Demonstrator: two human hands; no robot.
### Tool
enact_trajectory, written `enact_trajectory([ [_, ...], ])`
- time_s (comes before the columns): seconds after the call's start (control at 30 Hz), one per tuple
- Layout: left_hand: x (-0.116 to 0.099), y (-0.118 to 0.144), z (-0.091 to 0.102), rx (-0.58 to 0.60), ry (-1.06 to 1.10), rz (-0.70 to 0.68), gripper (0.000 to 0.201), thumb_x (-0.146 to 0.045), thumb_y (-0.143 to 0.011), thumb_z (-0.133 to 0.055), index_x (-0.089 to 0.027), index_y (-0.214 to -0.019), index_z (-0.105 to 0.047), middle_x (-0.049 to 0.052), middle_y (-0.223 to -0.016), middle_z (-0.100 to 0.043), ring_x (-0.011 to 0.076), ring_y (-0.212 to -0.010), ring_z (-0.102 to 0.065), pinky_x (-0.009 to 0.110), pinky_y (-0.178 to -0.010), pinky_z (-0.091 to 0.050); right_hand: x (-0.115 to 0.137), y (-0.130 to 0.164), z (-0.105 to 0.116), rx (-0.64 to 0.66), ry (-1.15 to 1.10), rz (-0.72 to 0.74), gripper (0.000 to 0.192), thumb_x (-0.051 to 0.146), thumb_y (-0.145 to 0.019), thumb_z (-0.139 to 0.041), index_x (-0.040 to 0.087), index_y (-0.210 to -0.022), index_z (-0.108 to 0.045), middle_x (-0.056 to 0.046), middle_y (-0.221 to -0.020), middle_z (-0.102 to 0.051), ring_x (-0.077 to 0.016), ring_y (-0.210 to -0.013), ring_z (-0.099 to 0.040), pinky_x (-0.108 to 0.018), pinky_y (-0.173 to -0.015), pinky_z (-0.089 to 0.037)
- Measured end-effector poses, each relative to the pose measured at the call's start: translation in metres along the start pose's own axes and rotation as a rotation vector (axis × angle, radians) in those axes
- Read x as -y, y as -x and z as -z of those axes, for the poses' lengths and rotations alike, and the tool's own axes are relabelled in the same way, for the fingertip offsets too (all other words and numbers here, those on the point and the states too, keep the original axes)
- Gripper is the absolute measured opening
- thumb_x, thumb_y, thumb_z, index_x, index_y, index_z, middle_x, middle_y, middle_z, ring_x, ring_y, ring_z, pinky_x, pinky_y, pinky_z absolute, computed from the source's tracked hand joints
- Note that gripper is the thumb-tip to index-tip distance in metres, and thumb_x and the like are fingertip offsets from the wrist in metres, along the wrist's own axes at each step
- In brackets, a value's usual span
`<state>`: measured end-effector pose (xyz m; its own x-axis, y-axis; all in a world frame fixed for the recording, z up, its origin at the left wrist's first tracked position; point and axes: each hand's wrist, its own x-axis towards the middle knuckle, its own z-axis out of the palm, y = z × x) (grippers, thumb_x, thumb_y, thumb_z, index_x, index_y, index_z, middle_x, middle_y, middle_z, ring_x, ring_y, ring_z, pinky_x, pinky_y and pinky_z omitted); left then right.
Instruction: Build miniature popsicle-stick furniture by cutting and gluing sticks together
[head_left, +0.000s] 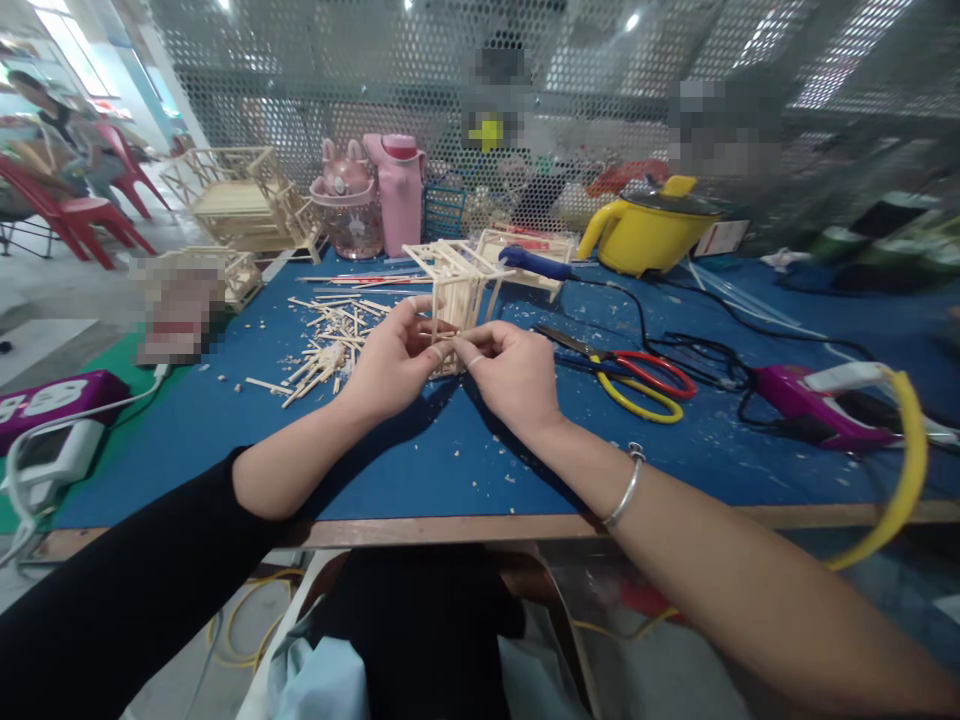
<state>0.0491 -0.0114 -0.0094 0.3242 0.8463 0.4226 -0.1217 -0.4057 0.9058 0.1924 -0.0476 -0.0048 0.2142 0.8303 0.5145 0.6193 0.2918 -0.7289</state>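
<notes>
1. The left hand [390, 360] sits near the middle of the blue bench [450, 460], fingers curled in a closed grip on the lower left side of a small wooden stick frame [459, 290].
2. The right hand [514, 375] meets it from the other side, thumb and forefinger pinched shut on the lower edge of the same frame; the fingertips of the two hands nearly touch.
3. The stick frame stands upright, an open lattice of thin pale sticks, its base hidden behind the fingers.
4. A silver bangle [626, 490] circles the right wrist; the left arm wears a black sleeve [127, 590].
5. Just left of the left hand lies a loose pile of cut sticks [330, 345], with chips scattered over the bench around it.
6. Right of the right hand lie scissors [637, 375] with red and yellow handles, near but not touching it.
7. Further right rests a purple glue gun [817, 400], its black cord [705, 350] looping back across the bench.
8. At the far edge stand a yellow electric pot [645, 235], a pink bottle [397, 195] and a larger finished stick model [240, 200].
</notes>
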Motion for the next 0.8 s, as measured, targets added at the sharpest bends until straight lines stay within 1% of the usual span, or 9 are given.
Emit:
enact_trajectory([
  [0.13,0.0002,-0.0008,0.0001,0.006,0.001,0.0,0.039,-0.009,-0.076,-0.062,-0.017,-0.111,-0.05,0.002,-0.087,-0.069,0.0135,-0.081,-0.066,0.027,-0.072,-0.052,-0.0008,-0.0009,0.0001,0.007,0.02,0.018,0.009,0.026,-0.076,-0.068,0.019,-0.074,-0.074,-0.002,-0.07,-0.074,-0.0164,-0.065,-0.066,-0.028,-0.061,-0.047],
  [0.33,-0.0002,-0.0004,-0.0002,-0.01,0.003,0.014,0.038,-0.01,-0.075,-0.063,-0.018,-0.11,-0.05,0.0,-0.084,-0.07,0.0129,-0.078,-0.068,0.026,-0.072,-0.052,0.0004,-0.0006,0.0029,0.017,0.079,0.061,0.013,0.03,-0.078,-0.067,0.021,-0.08,-0.076,-0.002,-0.073,-0.075,-0.016,-0.065,-0.066,-0.028,-0.063,-0.048],
  [0.47,-0.0019,0.0003,-0.0007,-0.011,0.012,0.025,0.038,-0.011,-0.075,-0.063,-0.017,-0.111,-0.05,0.001,-0.084,-0.07,0.0132,-0.077,-0.068,0.027,-0.072,-0.052,-0.0004,0.0018,0.0032,0.009,0.075,0.058,0.016,0.028,-0.076,-0.065,0.021,-0.084,-0.077,-0.002,-0.072,-0.075,-0.0162,-0.064,-0.066,-0.028,-0.062,-0.048],
  [0.57,-0.0028,0.0007,-0.0015,-0.013,0.024,0.017,0.039,-0.01,-0.074,-0.063,-0.017,-0.11,-0.049,0.002,-0.085,-0.07,0.0135,-0.078,-0.068,0.027,-0.071,-0.053,-0.0013,0.0023,0.0036,0.026,-0.003,0.024,0.022,0.022,-0.074,-0.059,0.019,-0.086,-0.078,-0.003,-0.07,-0.074,-0.0161,-0.062,-0.065,-0.029,-0.061,-0.049],
  [0.67,-0.0029,0.0005,-0.0024,-0.001,0.045,0.011,0.044,-0.006,-0.072,-0.063,-0.018,-0.111,-0.048,0.002,-0.088,-0.071,0.0138,-0.081,-0.069,0.027,-0.073,-0.054,-0.0009,0.0008,0.0048,0.067,-0.135,-0.046,0.029,0.015,-0.07,-0.053,0.017,-0.085,-0.077,-0.002,-0.063,-0.071,-0.0138,-0.055,-0.06,-0.028,-0.056,-0.049],
  [0.8,-0.0023,-0.0008,-0.0029,-0.005,0.05,0.018,0.046,-0.005,-0.072,-0.063,-0.018,-0.113,-0.047,0.001,-0.087,-0.071,0.0139,-0.083,-0.07,0.026,-0.075,-0.055,0.002,-0.0015,0.006,0.123,-0.298,-0.137,0.027,0.013,-0.068,-0.051,0.014,-0.08,-0.076,0.0,-0.056,-0.066,-0.0116,-0.049,-0.057,-0.026,-0.052,-0.048],
])
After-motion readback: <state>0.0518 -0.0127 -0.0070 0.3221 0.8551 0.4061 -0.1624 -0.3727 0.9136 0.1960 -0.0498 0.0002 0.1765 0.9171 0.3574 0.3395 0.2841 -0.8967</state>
